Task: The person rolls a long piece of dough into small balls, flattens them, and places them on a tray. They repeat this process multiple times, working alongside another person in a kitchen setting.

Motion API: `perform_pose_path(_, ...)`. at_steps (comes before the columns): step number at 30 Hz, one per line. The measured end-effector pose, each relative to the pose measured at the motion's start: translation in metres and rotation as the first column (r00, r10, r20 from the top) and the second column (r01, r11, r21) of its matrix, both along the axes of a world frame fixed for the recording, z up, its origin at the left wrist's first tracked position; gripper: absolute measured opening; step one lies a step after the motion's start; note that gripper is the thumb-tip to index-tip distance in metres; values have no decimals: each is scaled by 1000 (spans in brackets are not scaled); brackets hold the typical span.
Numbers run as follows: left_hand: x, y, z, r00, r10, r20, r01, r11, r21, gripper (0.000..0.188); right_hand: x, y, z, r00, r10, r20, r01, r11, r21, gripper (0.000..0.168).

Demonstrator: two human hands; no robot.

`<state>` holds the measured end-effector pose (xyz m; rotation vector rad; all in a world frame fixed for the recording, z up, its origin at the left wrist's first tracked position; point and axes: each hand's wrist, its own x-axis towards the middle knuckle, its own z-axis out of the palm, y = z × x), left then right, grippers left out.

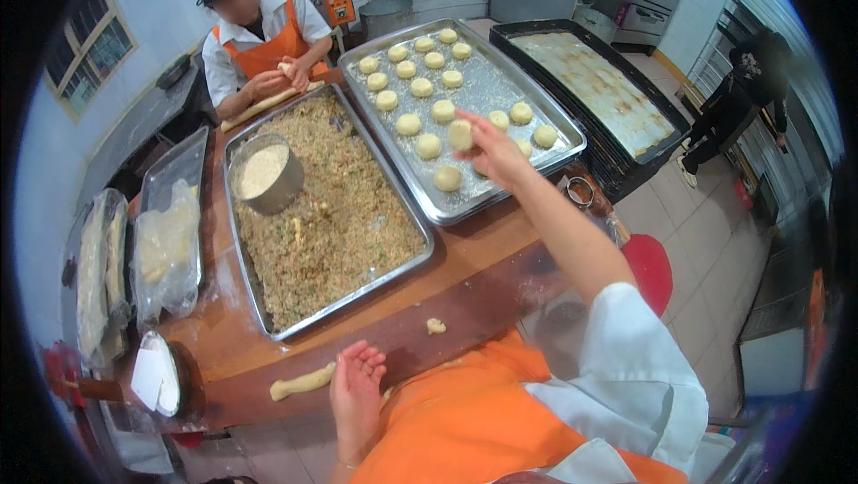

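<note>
My right hand (pixel 499 152) reaches over a metal baking tray (pixel 529 98), holding a round pale dough cake (pixel 460 136) between thumb and fingers. Rows of similar dough cakes (pixel 442 110) sit on the floured tray, some partly hidden behind my hand. Low at the table's front edge, my left hand (pixel 357 383) is palm up with slightly curled fingers and nothing in it. Beside it lies a short dough rope (pixel 301 382). A torn scrap of dough (pixel 436 326) rests on the wooden table (pixel 462 256) to its right.
A tray of crumbly filling (pixel 335 249) holds a metal pot (pixel 267 173) of pale crumbs. Across the table a co-worker (pixel 261 35) handles dough. Stacked black baking trays (pixel 603 88) stand at right. Plastic-covered dough (pixel 164 243) and a bowl of white powder (pixel 157 373) are at left.
</note>
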<state>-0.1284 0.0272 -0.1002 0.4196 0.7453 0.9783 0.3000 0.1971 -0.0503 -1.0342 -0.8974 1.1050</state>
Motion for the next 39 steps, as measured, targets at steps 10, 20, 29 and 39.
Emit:
perform_pose_path(10, -25, -10, 0, 983, 141, -117, -148, 987, -55, 41, 106, 122, -39, 120, -295, 948, 336, 911, 241, 43)
perform_pose_path(20, -21, 10, 4, 940, 228, -253, -250, 967, -55, 32, 99, 89, 2, 795, -515, 320, 458, 856, 239, 18)
perform_pose_path(29, -77, 35, -11, 477, 545, -690, -157, 825, 542, 18, -103, -55, 25, 212, -355, 911, -377, 830, 411, 31)
perform_pose_path(39, -122, 6, -20, -159, 516, -842, 608, 723, 329, 47, -293, -102, -50, 319, 303, 898, -707, 707, 13, 23)
